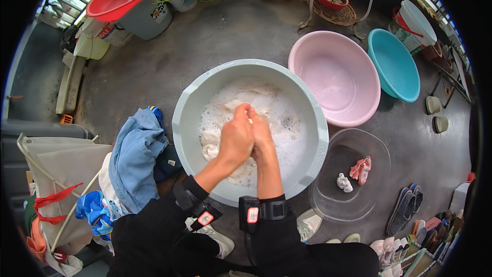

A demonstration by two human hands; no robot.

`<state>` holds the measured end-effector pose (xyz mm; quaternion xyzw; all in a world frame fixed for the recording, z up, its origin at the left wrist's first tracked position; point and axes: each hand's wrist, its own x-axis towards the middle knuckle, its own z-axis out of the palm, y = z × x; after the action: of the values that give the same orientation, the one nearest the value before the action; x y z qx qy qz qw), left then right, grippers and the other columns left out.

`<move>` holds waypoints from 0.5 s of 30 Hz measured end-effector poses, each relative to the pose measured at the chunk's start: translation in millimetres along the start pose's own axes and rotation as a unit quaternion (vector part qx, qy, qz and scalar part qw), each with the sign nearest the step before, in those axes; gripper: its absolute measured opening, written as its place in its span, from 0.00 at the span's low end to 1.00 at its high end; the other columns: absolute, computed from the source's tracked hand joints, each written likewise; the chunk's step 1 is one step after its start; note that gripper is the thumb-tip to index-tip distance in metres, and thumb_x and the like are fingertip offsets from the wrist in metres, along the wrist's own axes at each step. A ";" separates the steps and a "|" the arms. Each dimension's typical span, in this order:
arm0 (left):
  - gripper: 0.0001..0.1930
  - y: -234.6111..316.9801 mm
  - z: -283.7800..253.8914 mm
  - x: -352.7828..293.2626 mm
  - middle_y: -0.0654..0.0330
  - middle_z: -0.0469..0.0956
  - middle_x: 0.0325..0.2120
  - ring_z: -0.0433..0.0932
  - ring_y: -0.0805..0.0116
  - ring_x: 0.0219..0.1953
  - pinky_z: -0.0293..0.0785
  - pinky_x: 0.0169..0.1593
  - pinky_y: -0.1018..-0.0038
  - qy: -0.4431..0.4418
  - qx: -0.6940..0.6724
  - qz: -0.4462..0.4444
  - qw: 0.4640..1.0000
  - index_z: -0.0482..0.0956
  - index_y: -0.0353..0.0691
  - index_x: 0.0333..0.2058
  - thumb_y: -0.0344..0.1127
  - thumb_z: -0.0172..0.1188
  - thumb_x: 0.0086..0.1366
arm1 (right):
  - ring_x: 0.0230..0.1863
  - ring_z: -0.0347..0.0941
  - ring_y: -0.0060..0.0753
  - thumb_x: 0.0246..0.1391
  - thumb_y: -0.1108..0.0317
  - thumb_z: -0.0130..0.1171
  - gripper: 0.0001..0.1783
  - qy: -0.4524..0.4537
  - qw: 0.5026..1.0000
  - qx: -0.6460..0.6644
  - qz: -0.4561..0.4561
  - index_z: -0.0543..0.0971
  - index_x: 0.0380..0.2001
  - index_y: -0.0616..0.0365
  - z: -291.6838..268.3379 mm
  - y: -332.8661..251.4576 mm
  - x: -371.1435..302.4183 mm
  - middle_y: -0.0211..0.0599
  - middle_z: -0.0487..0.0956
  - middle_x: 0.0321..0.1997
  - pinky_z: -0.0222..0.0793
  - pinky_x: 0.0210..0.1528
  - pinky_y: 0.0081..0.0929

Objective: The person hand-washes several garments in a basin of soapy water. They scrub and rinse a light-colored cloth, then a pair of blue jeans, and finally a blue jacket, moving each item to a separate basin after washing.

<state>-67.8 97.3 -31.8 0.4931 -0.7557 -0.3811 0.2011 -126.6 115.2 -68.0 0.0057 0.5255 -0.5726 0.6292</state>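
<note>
Dark grey floor spreads all around the big pale grey basin, which stands right before the person and holds sudsy water. Inside the basin, pale cloth lies partly sunk in the foam. Over its middle, the hands press together: the left hand and right hand are both curled closed on a small whitish bit of the cloth, most of their grip hidden.

Several things crowd the basin. Against its far right side stands a pink tub, with a turquoise tub beyond. At its near right sits a clear tub containing a reddish-pink bundle and a white wad; dark slippers lie farther right. Close to the basin's left, light blue denim lies heaped beside a dark blue garment, with a whitish hamper farther left. Well past the basin's far left, a red bowl tops a grey bucket near a potted plant. White shoes flank its near side.
</note>
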 end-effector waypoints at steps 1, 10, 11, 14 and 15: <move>0.16 -1.2 -3.8 2.0 0.41 0.77 0.24 0.79 0.45 0.29 0.72 0.35 0.57 0.020 0.006 -0.033 0.999 0.68 0.30 0.49 0.29 0.42 0.65 | 0.42 0.72 0.41 0.66 0.50 0.37 0.29 -0.006 1.000 -0.011 0.022 0.75 0.38 0.70 -1.0 0.3 0.4 0.52 0.78 0.38 0.65 0.48 0.37; 0.22 10.8 -11.2 7.5 0.41 0.76 0.21 0.76 0.55 0.21 0.72 0.27 0.64 0.025 0.012 0.052 0.998 0.65 0.24 0.55 0.27 0.45 0.62 | 0.38 0.72 0.46 0.65 0.55 0.36 0.25 -0.032 0.992 -0.109 -0.053 0.73 0.31 0.68 0.3 -22.6 -14.9 0.55 0.77 0.32 0.65 0.46 0.41; 0.22 4.6 -20.4 18.3 0.42 0.77 0.25 0.78 0.52 0.26 0.73 0.32 0.64 0.020 0.004 -0.049 0.999 0.66 0.25 0.55 0.26 0.44 0.62 | 0.36 0.73 0.43 0.65 0.55 0.36 0.25 0.000 0.969 -0.191 -0.154 0.73 0.30 0.67 3.2 -19.0 -15.8 0.52 0.77 0.30 0.66 0.43 0.39; 0.23 5.1 -20.4 13.1 0.37 0.75 0.22 0.78 0.50 0.25 0.72 0.35 0.60 0.027 -0.012 -0.072 0.997 0.64 0.26 0.56 0.25 0.45 0.61 | 0.33 0.73 0.45 0.65 0.55 0.37 0.24 0.006 0.955 -0.232 -0.185 0.73 0.29 0.66 -1.1 -17.8 -15.0 0.52 0.76 0.28 0.67 0.39 0.38; 0.23 11.7 -11.8 2.5 0.38 0.75 0.22 0.77 0.53 0.23 0.72 0.33 0.62 0.031 0.003 0.003 1.000 0.65 0.25 0.56 0.24 0.46 0.61 | 0.33 0.73 0.47 0.65 0.55 0.37 0.25 0.018 0.965 -0.202 -0.164 0.73 0.29 0.66 -4.9 -20.3 -11.9 0.54 0.76 0.28 0.67 0.39 0.39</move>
<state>-67.8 93.2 -15.4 0.5030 -0.7519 -0.3625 0.2240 -142.0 119.7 -50.2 -0.1974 0.6358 -0.5493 0.5051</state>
